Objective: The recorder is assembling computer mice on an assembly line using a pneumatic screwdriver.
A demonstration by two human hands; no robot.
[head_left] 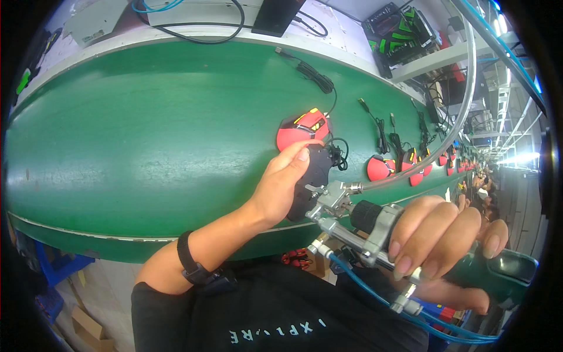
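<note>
My left hand grips a computer mouse, its black underside turned up and a sliver of red edge under my thumb. A coiled black cord bunches at the far side of it. My right hand has its fingers wrapped round a metal air-fed tool with a black knob, fittings and hoses. The tool's tip is right at the held mouse's near edge; whether they touch I cannot tell. Just beyond my left hand, a red and black mouse lies upright on the green belt.
Several red mice with bundled black cords line the belt to the right. A clear hose arches overhead to the tool; blue hoses hang below it. A rack with green parts stands far right. A cardboard box sits lower left.
</note>
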